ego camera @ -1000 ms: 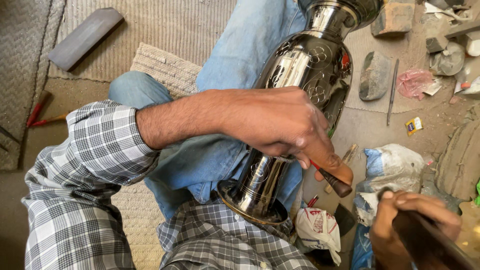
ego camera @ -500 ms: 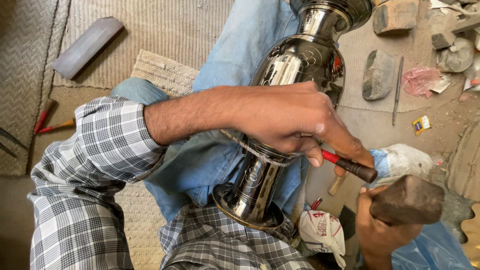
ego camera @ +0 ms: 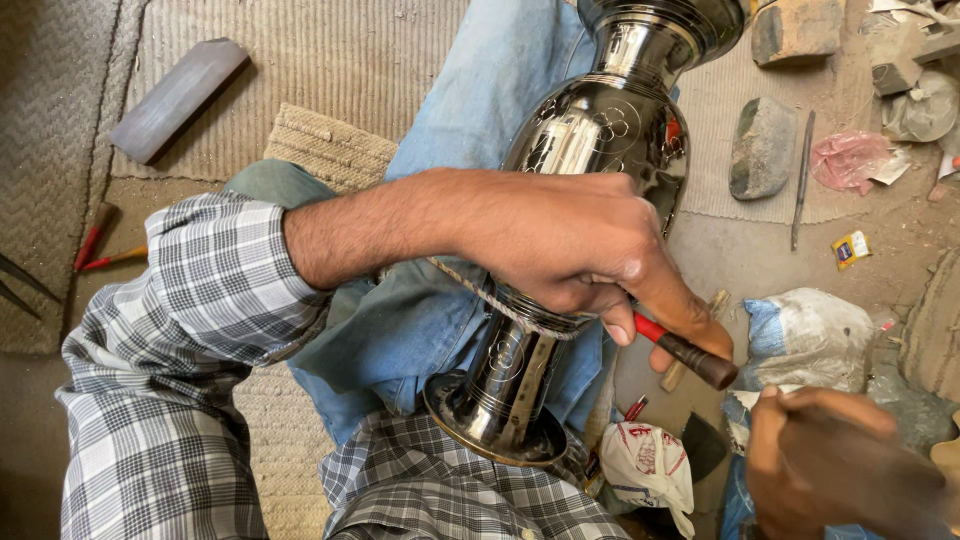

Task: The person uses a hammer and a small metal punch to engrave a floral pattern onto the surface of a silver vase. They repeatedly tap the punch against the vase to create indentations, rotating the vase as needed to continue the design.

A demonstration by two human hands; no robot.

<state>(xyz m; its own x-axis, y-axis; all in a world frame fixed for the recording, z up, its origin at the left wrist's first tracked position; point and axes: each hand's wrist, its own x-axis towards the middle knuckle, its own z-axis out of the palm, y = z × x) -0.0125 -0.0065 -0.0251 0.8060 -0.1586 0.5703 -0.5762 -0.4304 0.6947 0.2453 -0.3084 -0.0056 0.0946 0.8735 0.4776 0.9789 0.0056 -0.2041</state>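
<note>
A tall polished metal vase (ego camera: 600,130) with engraved patterns lies across my lap, its foot toward my chest and its mouth at the top edge. My left hand (ego camera: 590,250) rests on the vase's narrow waist and grips a chisel with a red shaft and dark butt end (ego camera: 690,355), which sticks out to the lower right. My right hand (ego camera: 830,460) is at the bottom right, blurred, closed on a dark hammer (ego camera: 890,480) whose head is hard to make out. A thin cord (ego camera: 470,285) runs round the vase under my left wrist.
Woven mats (ego camera: 330,60) cover the floor. A grey block (ego camera: 180,95) lies top left, red-handled tools (ego camera: 100,245) at the left edge. Stones (ego camera: 762,145), a metal rod (ego camera: 800,180), scraps and white bags (ego camera: 810,325) sit on the right.
My right hand with the hammer has dropped lower and gone blurred. The left hand and chisel have stayed on the vase's waist, with the view shifted slightly.
</note>
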